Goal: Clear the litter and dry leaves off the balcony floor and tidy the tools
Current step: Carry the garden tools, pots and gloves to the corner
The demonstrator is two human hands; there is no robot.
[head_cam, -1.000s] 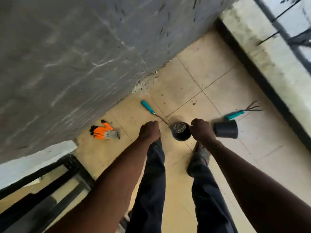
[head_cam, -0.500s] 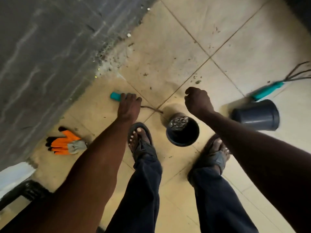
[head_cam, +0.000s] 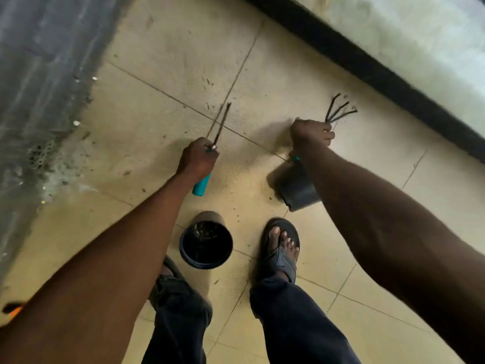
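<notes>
Two hands, two tools: my left hand is wrapped tight round the teal handle of a thin-pronged weeder, its metal shaft pointing away from me over the tiles and the handle's end sticking out below my fist. My right hand grips a small hand rake the same way, three bent prongs fanning out past my knuckles and a bit of teal showing under my wrist. Two black pots sit near me: one upright pot between my feet with scraps of litter inside, one tipped pot lying on its side, partly under my right forearm. Crumbs of dry debris gather thickest along the grey wall on my left. One orange glove peeks out behind my left arm.
</notes>
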